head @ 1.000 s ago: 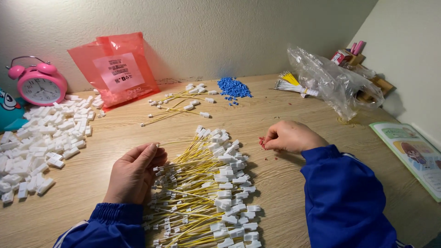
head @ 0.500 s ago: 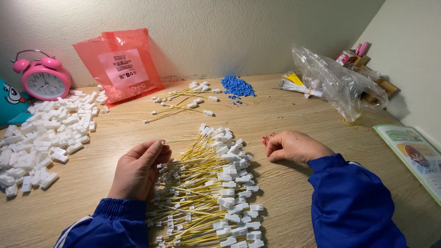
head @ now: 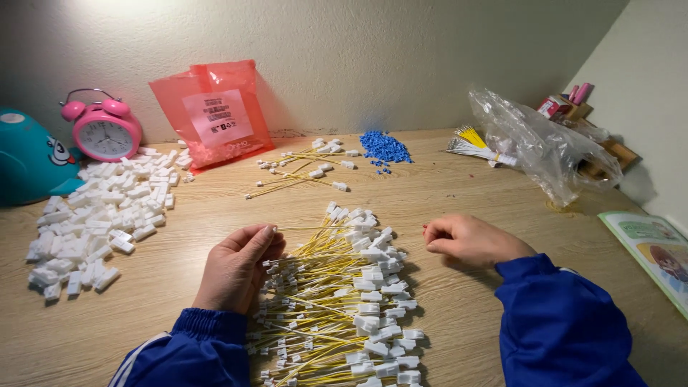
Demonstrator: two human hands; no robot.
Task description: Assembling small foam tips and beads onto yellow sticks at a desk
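A big pile of yellow wires with white plastic connectors (head: 344,294) lies on the wooden table between my two hands. My left hand (head: 236,265) rests at the pile's left edge, its fingertips pinching the end of one yellow wire. My right hand (head: 469,240) lies on the table just right of the pile, fingers curled together; what it pinches, if anything, is too small to tell. Both arms wear blue sleeves.
A heap of white connector housings (head: 100,215) lies at the left, a pink alarm clock (head: 104,129) and red plastic bag (head: 215,115) by the wall. A few finished wires (head: 308,168), blue small parts (head: 383,147), a clear bag (head: 545,143) and a booklet (head: 656,251) lie beyond.
My left hand has turned so its fingertips pinch a wire at the pile's top left. My right hand has stayed beside the pile. The view has shifted slightly.
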